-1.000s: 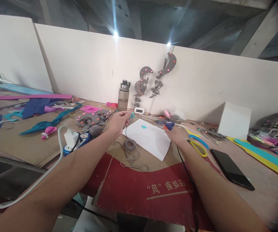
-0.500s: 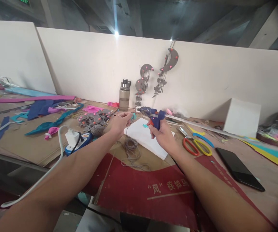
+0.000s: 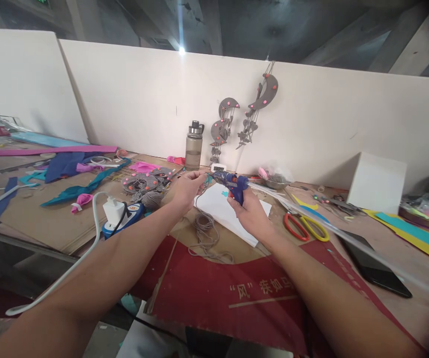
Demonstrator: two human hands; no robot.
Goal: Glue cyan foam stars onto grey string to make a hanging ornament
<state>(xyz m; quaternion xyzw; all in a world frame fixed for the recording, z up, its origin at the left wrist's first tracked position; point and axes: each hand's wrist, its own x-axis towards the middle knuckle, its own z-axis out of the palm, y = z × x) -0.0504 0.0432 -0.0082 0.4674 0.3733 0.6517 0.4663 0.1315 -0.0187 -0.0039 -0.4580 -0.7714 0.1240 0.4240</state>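
Observation:
My left hand (image 3: 191, 190) is closed in a pinch on a small teal piece (image 3: 209, 179) joined to grey yarn (image 3: 206, 223), which trails down into a loose coil on the cardboard. Wrapped round the handle of a blue glue gun (image 3: 236, 185), my right hand (image 3: 253, 215) holds it just right of the left fingertips. Its nozzle is at the teal piece; whether they touch I cannot tell. A long clear glue stick (image 3: 296, 201) juts from the gun's back. Below both hands lies a white sheet (image 3: 242, 223) bearing another teal shape (image 3: 225, 194).
Scissors (image 3: 292, 226) and a black phone (image 3: 378, 268) lie at right. A water bottle (image 3: 193, 151) stands by the white board (image 3: 132, 89), where grey moon ornaments (image 3: 268, 92) hang. At left are a power strip (image 3: 134, 214), a white cable (image 3: 97, 219) and felt scraps (image 3: 83, 186).
The glue gun has moved left and slightly down, bringing its nozzle to my left fingertips. The glue stick's far end has swung lower, across the phone. My left hand stays nearly in place.

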